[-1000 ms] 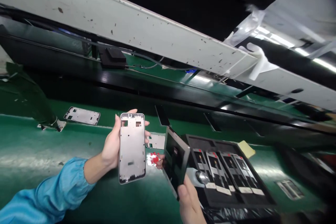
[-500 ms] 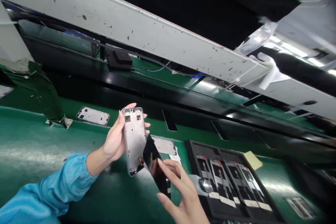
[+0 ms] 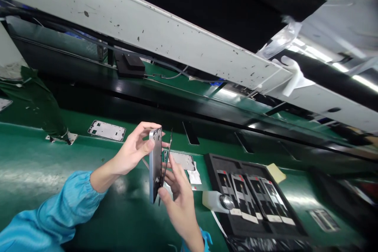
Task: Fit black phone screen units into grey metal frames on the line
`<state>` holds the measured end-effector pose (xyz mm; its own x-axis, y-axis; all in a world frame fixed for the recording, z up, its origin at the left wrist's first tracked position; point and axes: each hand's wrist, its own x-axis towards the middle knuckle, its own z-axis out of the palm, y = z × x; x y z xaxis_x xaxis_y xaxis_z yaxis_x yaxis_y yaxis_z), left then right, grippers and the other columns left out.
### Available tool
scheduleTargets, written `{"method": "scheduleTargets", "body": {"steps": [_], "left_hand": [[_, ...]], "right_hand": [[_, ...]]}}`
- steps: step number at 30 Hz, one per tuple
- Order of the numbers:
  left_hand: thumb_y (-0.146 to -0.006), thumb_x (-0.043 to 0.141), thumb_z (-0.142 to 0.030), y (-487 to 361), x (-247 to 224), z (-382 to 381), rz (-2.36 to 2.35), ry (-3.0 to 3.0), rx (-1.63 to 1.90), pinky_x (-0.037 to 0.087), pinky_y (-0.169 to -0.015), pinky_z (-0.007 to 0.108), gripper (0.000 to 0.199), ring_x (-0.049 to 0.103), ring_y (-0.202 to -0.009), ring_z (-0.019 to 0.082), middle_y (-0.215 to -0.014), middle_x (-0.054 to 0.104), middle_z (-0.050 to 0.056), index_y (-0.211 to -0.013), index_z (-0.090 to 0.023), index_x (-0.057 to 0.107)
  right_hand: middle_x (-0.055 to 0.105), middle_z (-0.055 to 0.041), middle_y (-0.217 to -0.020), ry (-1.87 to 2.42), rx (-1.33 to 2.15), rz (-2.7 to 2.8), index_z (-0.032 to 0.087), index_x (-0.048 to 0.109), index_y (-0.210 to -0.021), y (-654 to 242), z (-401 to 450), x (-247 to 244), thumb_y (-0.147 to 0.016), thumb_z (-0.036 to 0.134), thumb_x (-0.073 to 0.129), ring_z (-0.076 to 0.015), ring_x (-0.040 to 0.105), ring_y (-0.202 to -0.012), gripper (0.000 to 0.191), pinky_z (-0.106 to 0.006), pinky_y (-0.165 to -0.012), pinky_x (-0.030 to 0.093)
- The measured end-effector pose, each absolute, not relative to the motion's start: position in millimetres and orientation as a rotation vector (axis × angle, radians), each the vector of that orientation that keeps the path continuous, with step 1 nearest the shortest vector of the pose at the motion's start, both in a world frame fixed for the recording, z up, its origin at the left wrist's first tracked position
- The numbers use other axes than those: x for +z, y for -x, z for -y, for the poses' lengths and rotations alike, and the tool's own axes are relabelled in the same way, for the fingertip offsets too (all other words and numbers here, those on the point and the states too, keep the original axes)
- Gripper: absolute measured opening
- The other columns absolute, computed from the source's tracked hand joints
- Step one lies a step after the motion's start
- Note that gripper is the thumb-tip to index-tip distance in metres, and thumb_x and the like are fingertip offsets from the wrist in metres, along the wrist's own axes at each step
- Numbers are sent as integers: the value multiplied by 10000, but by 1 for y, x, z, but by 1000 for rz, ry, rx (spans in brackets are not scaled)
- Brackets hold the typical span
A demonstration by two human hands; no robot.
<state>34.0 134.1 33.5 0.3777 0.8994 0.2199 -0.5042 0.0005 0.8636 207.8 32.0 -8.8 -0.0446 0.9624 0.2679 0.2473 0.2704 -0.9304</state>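
Observation:
My left hand [image 3: 134, 147] is closed around a silver-blue phone frame [image 3: 151, 165], which stands on edge so that its side faces me. Between the fingers and thumb of my right hand [image 3: 180, 189] is a thin dark phone screen [image 3: 167, 161], seen nearly edge-on. The screen's lower end is close against the frame's lower end, while the upper ends stand apart in a narrow V. Whether the lower ends touch, I cannot tell. Behind my hands lies another phone frame [image 3: 184, 160] with a white scrap of paper [image 3: 194, 175] beside it.
A black foam tray [image 3: 212, 165] holding several screen parts lies at the right, with a pale bottle [image 3: 211, 201] at its near side. A third phone frame [image 3: 106, 130] lies left of my hands. Dark screens [image 3: 191, 133] rest farther back. A wrapped post [image 3: 49, 106] stands left.
The frame has turned from face-up to edge-on. My right hand has brought the screen up and left alongside it, and the screen has turned nearly edge-on too.

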Motion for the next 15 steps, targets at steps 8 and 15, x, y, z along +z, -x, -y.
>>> {"method": "scheduleTargets", "body": {"steps": [8,15], "left_hand": [[-951,766,-474,-28,28,-144,-525,-1181,1247,613,-858,339,415,741,-955,223,-1207,612,102,-1232,-191,657],[-765,797,-780,-44,21,-134,-658,-1128,1291,562,-837,440,731,725,-989,297,-1129,641,148,-1154,-189,613]], "right_hand": [[549,-105,-1289,1165,908,1482,398,436,-1625,-194,-47,-20,-990,484,718,-221,690,-1142,700,-356,-964,637],[598,-130,-1241,1040,829,1661,520,485,-1572,-195,-66,-38,-997,333,682,-329,749,-1057,636,-445,-851,685]]}}
